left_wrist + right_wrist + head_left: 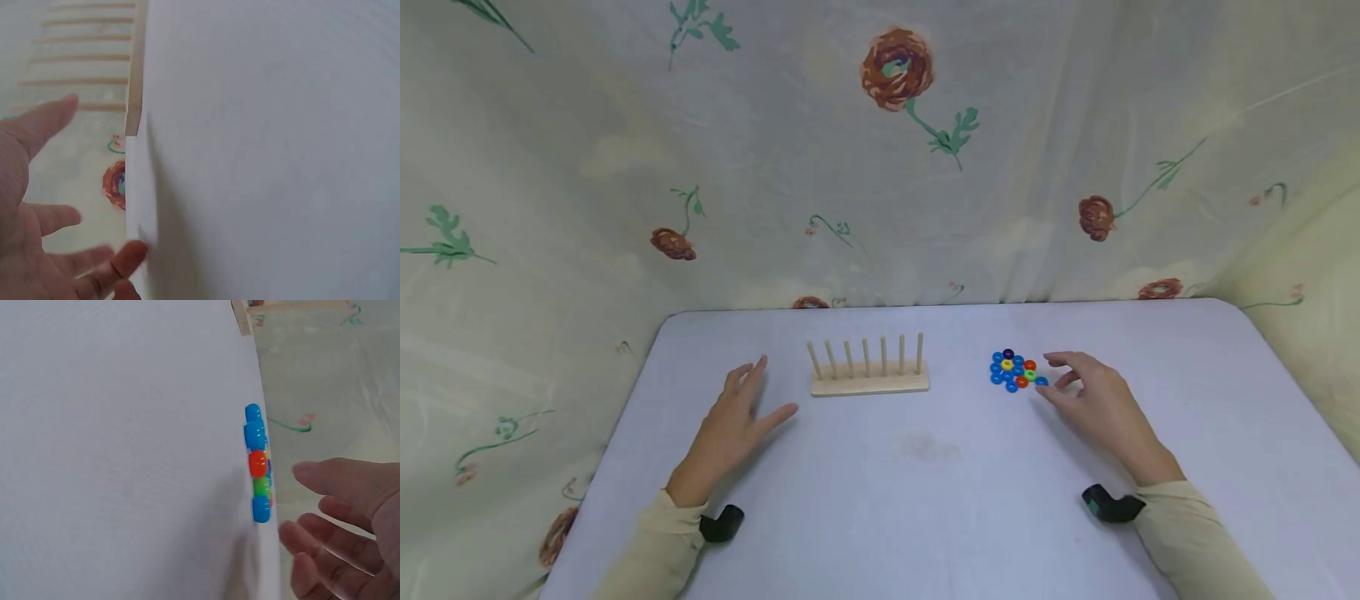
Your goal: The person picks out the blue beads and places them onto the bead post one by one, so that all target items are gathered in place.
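Note:
A pale wooden rack (871,382) with a row of several upright pegs stands towards the back of the table. To its right lies a cluster of small rings (1017,371), mostly blue, with some red, yellow, green and dark purple ones. My left hand (730,433) is spread just left of the rack, thumb pointing towards it, and holds nothing. Beside the cluster's right edge is my right hand (1097,408), fingers bent loosely with a gap between thumb and fingertips. In the right wrist view the rings (257,464) sit apart from that hand (350,519).
A white-covered table (925,508) fills the lower view. Floral cloth (1000,208) hangs behind and at the sides. Each wrist wears a small black device, one at the left (722,523) and one at the right (1112,505).

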A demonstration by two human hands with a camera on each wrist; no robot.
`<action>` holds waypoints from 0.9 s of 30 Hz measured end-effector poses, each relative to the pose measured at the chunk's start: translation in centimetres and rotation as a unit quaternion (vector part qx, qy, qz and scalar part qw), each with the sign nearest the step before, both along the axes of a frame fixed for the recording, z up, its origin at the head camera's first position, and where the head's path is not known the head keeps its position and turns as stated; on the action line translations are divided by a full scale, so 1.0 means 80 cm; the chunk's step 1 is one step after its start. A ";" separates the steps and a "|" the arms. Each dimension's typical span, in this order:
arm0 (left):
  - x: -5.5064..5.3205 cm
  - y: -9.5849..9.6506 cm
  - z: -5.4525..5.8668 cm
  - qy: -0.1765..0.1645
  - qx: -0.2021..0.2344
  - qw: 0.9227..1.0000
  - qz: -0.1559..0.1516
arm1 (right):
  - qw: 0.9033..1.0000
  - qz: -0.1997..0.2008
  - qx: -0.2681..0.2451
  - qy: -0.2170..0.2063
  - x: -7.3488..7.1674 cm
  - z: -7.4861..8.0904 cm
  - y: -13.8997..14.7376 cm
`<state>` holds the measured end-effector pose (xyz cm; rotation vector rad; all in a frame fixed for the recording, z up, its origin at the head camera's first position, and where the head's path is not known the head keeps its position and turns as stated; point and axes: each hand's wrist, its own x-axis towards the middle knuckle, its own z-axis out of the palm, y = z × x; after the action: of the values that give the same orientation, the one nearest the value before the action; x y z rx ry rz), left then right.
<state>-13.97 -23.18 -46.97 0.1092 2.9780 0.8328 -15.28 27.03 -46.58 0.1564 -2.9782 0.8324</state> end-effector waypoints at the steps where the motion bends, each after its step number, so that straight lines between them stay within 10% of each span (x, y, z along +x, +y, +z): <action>1: -0.003 0.001 -0.003 -0.003 0.021 1.000 0.000 | 1.000 -0.007 -0.014 -0.001 -0.002 -0.004 0.001; 15: -0.040 0.020 -0.025 -0.018 0.192 0.981 0.023 | 0.993 -0.057 -0.099 -0.018 -0.020 -0.042 0.011; 27: -0.061 0.044 -0.038 0.027 0.156 0.987 0.012 | 0.994 -0.043 -0.102 -0.010 -0.023 -0.051 0.017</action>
<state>-18.82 -19.70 -50.03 0.1083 2.8762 1.3149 -17.12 28.38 -50.69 0.0114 -2.8698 1.1253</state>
